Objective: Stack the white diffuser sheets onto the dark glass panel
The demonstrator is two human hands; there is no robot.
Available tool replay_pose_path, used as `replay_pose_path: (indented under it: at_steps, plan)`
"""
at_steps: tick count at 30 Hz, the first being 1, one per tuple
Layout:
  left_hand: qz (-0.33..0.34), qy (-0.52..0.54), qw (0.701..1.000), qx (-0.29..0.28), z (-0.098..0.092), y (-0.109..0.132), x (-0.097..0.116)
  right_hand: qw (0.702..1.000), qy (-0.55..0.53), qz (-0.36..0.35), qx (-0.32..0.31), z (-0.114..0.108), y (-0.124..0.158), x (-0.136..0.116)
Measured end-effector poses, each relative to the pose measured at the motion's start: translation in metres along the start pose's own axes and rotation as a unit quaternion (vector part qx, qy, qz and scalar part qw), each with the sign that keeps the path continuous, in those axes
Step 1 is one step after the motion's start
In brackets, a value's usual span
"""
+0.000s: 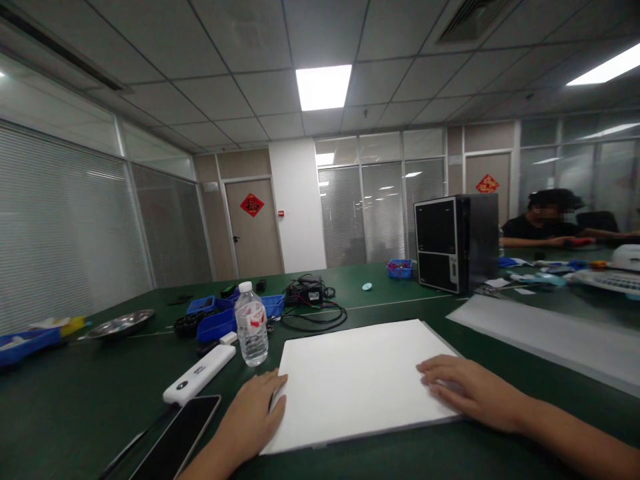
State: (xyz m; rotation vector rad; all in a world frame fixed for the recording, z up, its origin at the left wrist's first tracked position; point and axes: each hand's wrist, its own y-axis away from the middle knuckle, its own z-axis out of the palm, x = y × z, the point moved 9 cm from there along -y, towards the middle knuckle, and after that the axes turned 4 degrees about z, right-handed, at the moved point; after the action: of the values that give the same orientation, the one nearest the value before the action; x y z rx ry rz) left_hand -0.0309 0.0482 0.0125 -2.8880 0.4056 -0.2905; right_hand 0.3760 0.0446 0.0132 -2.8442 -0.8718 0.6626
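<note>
A flat white rectangular board or stack of paper (355,383) lies on the dark green table in front of me. A thin grey edge shows along its near and right sides; I cannot tell what is underneath. My left hand (255,412) rests at its left edge, thumb and fingers apart and touching the white surface. Across from it, my right hand (467,388) lies over the right edge with its fingers stretched out on top. Just beyond my left hand stands a clear water bottle (251,330) with a white cap. A white power bank (200,375) and a dark-screened phone (177,440) lie to the left.
Blue bins (216,325), a black adapter with cables (307,291) and a metal dish (123,325) sit farther back. At right are a black computer tower (455,243) and a long white sheet (545,337). A person (545,223) sits at the far right.
</note>
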Motion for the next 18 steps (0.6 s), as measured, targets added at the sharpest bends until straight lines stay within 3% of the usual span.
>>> replay_pose_path:
  at_steps: [2, 4, 9, 13, 16, 18]
  plan:
    - [-0.004, -0.004, 1.000, -0.002, 0.000, -0.002, 0.000, 0.999, 0.033, 0.007, 0.012, -0.003, -0.003, 0.014]
    - [-0.007, -0.011, 1.000, -0.008, 0.001, -0.003, 0.000, 0.993, 0.094, 0.038, 0.055, -0.017, -0.004, 0.044]
    - [-0.010, -0.022, 1.000, -0.020, 0.005, -0.005, -0.001, 0.949, 0.187, 0.190, 0.168, -0.067, 0.020, 0.160]
    - [-0.006, 0.003, 1.000, -0.010, 0.004, -0.005, -0.003, 0.892, 0.226, 0.334, 0.203, -0.090, 0.059, 0.240]
    - [-0.001, 0.016, 1.000, -0.007, 0.002, -0.005, -0.002, 0.874, 0.230, 0.383, 0.193, -0.091, 0.073, 0.267]
    - [0.002, 0.010, 1.000, -0.016, 0.003, -0.004, -0.001, 0.880, 0.232, 0.369, 0.190, -0.088, 0.070, 0.266]
